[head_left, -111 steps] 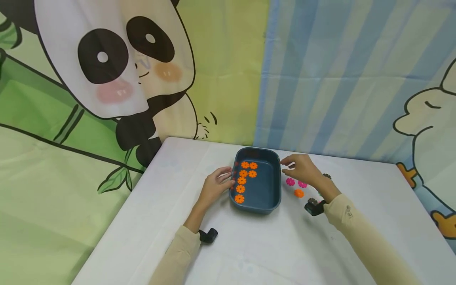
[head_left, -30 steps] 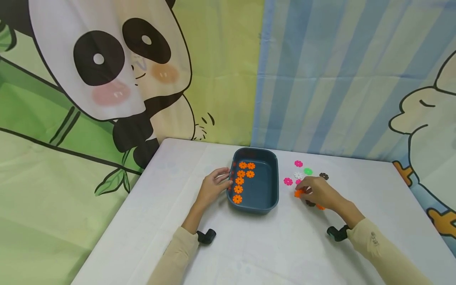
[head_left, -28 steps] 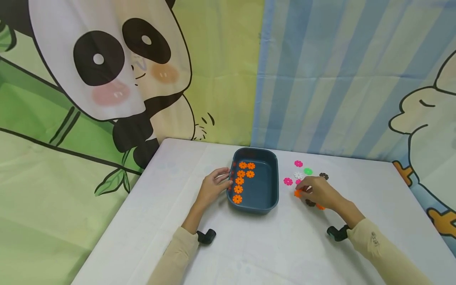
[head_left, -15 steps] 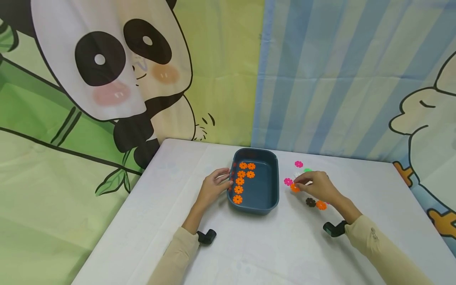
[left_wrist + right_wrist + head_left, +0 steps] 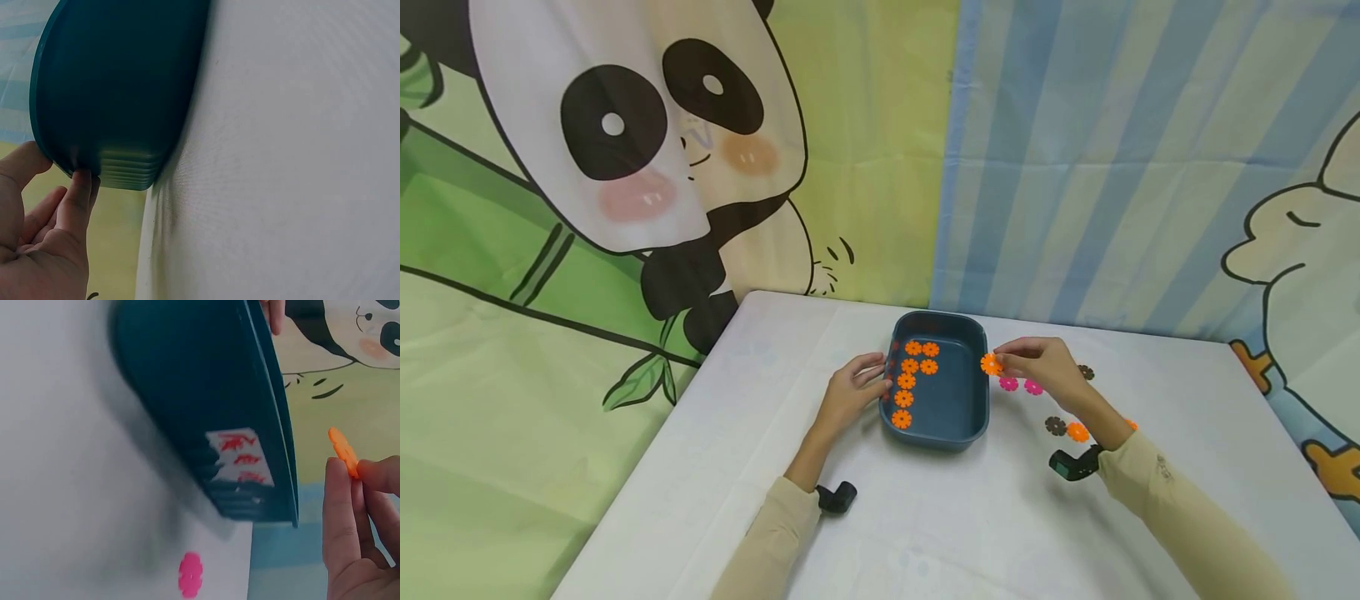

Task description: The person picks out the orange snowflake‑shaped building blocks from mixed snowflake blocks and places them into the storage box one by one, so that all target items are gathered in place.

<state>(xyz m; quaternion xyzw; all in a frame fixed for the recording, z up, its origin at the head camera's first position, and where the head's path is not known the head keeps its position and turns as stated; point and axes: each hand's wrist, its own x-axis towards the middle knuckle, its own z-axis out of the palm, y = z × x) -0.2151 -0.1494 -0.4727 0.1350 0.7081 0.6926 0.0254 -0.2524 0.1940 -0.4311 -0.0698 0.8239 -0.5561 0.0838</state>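
Note:
A deep blue-green plastic tray (image 5: 955,400) stands on the white table, with several orange flower-shaped notched discs (image 5: 906,381) lined up along its left side. My left hand (image 5: 848,396) holds the tray's left edge, thumb at the rim and fingers against the outer wall in the left wrist view. Between thumb and fingertips, my right hand (image 5: 1047,367) pinches another orange flower-shaped disc (image 5: 991,364), raised beside the tray's right rim. In the right wrist view this disc (image 5: 343,453) appears nearly edge-on, apart from the tray wall.
Pink discs (image 5: 1009,384) lie right of the tray, partly beneath the right hand. Nearer me are a dark brown disc (image 5: 1056,426) and an orange disc (image 5: 1078,432). Another dark disc (image 5: 1086,372) shows behind the right wrist. A printed curtain (image 5: 880,167) hangs behind the table.
The right hand has picked up an orange disc from the loose group and carried it leftward and up to the tray's right rim. The left hand has stayed at the tray.

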